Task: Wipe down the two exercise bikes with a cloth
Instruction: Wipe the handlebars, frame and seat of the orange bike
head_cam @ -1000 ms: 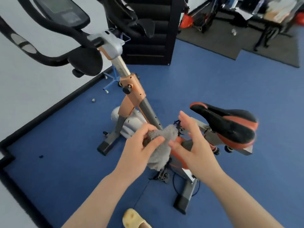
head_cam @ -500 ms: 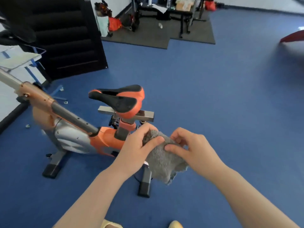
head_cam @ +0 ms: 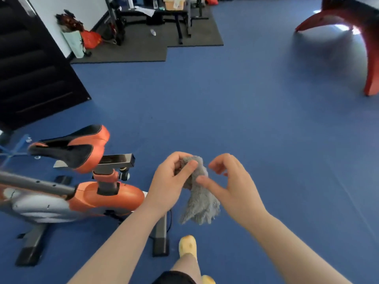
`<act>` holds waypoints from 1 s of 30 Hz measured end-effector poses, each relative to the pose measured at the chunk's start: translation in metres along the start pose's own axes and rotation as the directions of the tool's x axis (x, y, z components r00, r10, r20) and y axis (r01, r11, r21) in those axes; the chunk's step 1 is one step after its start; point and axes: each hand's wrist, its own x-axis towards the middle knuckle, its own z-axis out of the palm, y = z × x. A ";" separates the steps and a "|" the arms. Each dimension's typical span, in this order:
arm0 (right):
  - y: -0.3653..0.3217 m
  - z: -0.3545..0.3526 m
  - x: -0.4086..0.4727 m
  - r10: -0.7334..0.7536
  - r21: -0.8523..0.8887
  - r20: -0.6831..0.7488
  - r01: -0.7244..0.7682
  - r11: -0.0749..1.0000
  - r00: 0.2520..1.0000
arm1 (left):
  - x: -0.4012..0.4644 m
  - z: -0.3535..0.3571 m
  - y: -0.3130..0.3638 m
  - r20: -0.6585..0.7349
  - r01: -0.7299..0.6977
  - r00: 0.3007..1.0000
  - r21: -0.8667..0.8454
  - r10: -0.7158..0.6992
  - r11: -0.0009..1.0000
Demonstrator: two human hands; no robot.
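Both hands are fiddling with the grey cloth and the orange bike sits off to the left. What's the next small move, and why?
Probably take the hanging end with the right hand and spread the cloth flat. The left hand has it bunched in its grip, the lower part dangles loose, and the right thumb only touches it. Neither hand touches the orange bike, so the cloth likely needs readying before any wiping.

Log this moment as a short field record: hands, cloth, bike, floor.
left hand: left hand grips the fluffy grey cloth at its top
right hand: right hand touches the cloth's side with its thumb, fingers loosely curled
cloth: hangs in the air, off the bike
bike: orange and grey exercise bike with orange and black saddle, to the left of the hands
floor: blue mat floor
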 end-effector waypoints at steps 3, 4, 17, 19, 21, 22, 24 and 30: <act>0.010 0.007 0.011 0.099 -0.112 0.018 -0.096 0.989 0.995 | 0.028 0.011 -0.001 -0.107 -0.019 0.994 0.015 0.020 1.000; 0.013 0.010 0.019 0.125 -0.139 0.017 -0.121 0.983 0.992 | 0.039 0.014 0.000 -0.121 -0.030 0.992 0.016 0.032 0.999; 0.049 -0.018 0.178 0.331 0.189 0.053 -0.335 0.923 0.942 | 0.196 -0.016 0.014 -0.016 -0.161 0.984 0.328 0.177 0.931; 0.054 -0.017 0.195 0.380 0.293 0.046 -0.376 0.879 0.924 | 0.212 -0.024 0.011 0.035 -0.142 0.990 0.391 0.139 0.910; 0.056 -0.015 0.210 0.394 0.362 0.052 -0.385 0.849 0.918 | 0.221 -0.025 0.007 0.070 -0.123 0.992 0.394 0.104 0.911; 0.056 -0.015 0.217 0.390 0.384 0.060 -0.382 0.841 0.919 | 0.224 -0.024 0.005 0.086 -0.113 0.993 0.382 0.086 0.917; 0.055 -0.013 0.233 0.384 0.415 0.087 -0.384 0.825 0.919 | 0.231 -0.022 0.002 0.084 -0.104 0.993 0.375 0.078 0.921; 0.062 -0.008 0.288 0.341 0.413 0.183 -0.387 0.824 0.922 | 0.274 -0.007 -0.002 -0.192 -0.066 0.966 0.461 0.172 0.885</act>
